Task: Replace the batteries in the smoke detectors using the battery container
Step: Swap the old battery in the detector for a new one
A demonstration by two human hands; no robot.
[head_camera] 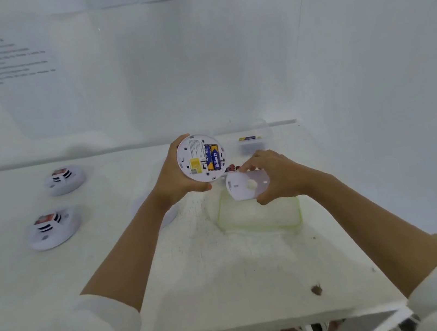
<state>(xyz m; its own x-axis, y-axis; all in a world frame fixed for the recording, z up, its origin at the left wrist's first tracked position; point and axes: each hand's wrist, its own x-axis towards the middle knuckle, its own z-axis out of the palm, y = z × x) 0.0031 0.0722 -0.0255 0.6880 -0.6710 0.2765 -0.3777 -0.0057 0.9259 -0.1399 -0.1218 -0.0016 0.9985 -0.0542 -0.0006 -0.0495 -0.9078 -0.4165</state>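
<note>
A: How far along, would you say?

B: Early to middle, I'd judge. The left hand [173, 179] has its fingers curled round the rim of one detector [195, 151], held up off the table [229, 278] with its back toward the camera. The plate [245, 188] is off — the right hand [276, 176] pinches it by the edge between thumb and fingertips, just beside the detector and lower.

A: And the bay?

B: Open, with two batteries [212, 157] seated side by side. New or old, I cannot tell.

A: What is left?

B: Likely closing this one, then the rest. The far detector [64, 179] and near detector [52, 228] lie face up at the table's left, well apart from the hands, and both look closed.

A: Where is the container?

B: The container [251, 145] sits at the back, just beyond the right hand — a small clear box with a battery on top. A clear tray [260, 217], greenish at the rim, lies below the plate and looks empty.

A: Materials?

B: The detectors are smooth white plastic discs with slotted vents and a red label. The plate is a thin white disc with a centre hole. The batteries are blue-and-yellow cylinders. The table is matte white and scuffed.
</note>
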